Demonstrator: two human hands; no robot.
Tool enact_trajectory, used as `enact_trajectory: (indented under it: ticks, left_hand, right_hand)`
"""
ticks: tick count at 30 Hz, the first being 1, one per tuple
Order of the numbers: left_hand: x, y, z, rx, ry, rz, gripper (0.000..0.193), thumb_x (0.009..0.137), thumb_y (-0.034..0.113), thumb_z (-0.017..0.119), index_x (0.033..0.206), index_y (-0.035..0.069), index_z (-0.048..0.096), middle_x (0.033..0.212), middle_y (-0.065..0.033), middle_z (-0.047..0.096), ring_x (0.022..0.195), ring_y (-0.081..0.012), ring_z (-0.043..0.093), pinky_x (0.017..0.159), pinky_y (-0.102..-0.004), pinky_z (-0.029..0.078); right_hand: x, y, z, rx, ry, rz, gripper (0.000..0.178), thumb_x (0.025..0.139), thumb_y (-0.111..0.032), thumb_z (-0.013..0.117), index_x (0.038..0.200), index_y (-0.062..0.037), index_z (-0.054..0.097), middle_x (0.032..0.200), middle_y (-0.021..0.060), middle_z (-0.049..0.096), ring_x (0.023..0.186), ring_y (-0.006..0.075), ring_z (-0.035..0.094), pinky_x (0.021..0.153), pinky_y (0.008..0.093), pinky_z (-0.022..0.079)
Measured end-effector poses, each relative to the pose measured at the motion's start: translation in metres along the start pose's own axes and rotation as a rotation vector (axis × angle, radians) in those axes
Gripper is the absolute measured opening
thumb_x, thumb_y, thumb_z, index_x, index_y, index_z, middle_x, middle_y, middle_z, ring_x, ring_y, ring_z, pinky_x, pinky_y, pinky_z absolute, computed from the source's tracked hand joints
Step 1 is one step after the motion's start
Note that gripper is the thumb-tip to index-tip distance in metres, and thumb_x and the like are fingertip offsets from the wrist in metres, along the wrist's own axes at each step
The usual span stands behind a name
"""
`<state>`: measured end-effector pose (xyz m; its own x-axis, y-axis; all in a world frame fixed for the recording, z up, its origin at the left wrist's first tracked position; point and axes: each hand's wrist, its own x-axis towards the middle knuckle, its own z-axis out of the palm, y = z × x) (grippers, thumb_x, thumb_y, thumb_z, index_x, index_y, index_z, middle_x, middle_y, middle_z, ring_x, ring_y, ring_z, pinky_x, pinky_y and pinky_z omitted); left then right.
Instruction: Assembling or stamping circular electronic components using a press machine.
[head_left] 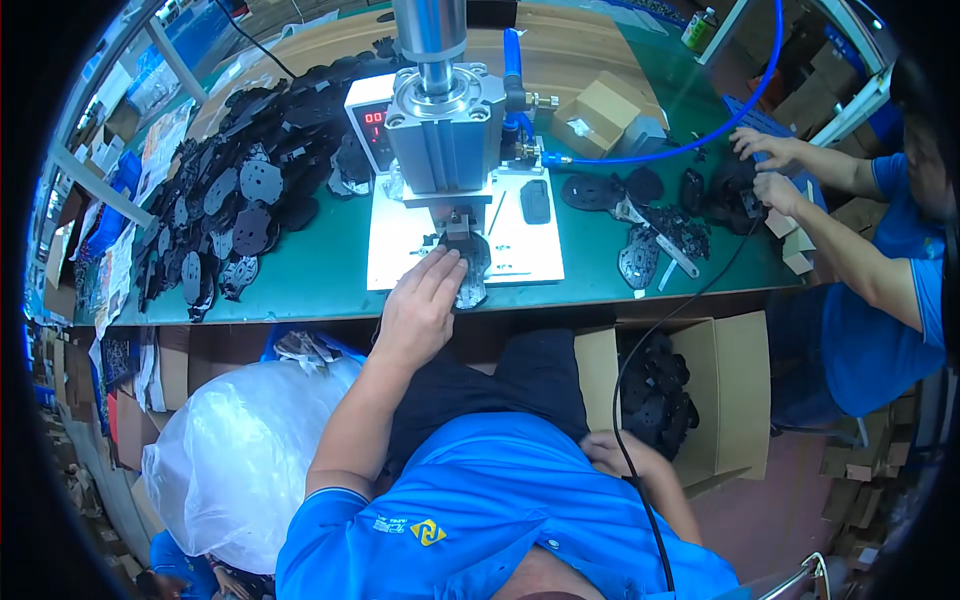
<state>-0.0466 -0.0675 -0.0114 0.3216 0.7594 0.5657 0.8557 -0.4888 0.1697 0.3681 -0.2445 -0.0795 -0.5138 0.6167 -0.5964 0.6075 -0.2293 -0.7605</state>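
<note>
Head view, looking down: a dark, flat plastic part [473,290] sits under a metal press [447,135], approx. centre of view. It's near-black w/ a rounded near end; its surface catches the light in pale, glossy patches there. Far end is partly hidden by press head & fingers, so full outline is unclear. It lies on a bright white plate [535,262], near end poking just past the plate's front edge, close to the front of a green table [325,285].

L hand [422,305]: fingers straight & together, tips resting on the part's L side; thumb hidden, so can't tell if it's gripping. R hand [610,452]: low, by the lap, near an open cardboard box [738,395] w/ black pieces [655,400] inside; blurred, can't tell if open or closed.

L of press: big heap of similar dark parts [255,185], some w/ rounded ends & small holes, a few shining grey. Far R: co-worker's hands [775,165] at more black pcs.
</note>
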Motion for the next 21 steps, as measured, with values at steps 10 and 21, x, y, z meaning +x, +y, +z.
enact_trajectory:
  ticks: [10,21]
  left_hand:
    - [-0.002,-0.003,-0.003,-0.052,-0.021,-0.022,0.048,0.089,-0.002,0.071,0.137,0.002,0.076,0.144,-0.0136,0.077,0.144,-0.035,0.069,0.123,-0.0482,0.053]
    - [-0.01,-0.018,-0.007,-0.173,-0.051,0.014,0.061,0.08,-0.001,0.068,0.141,0.001,0.073,0.148,-0.0156,0.074,0.147,-0.0379,0.065,0.13,-0.0508,0.047]
  right_hand:
    - [0.137,-0.188,-0.006,-0.293,0.851,-0.913,0.04,0.095,-0.005,0.077,0.135,-0.0021,0.076,0.126,0.0163,0.07,0.106,0.0327,0.069,0.094,0.0384,0.057]
    - [0.214,-0.208,-0.027,-0.543,1.011,-0.905,0.056,0.08,-0.001,0.081,0.136,-0.0067,0.079,0.125,0.0154,0.069,0.112,0.0346,0.066,0.104,0.0444,0.052]
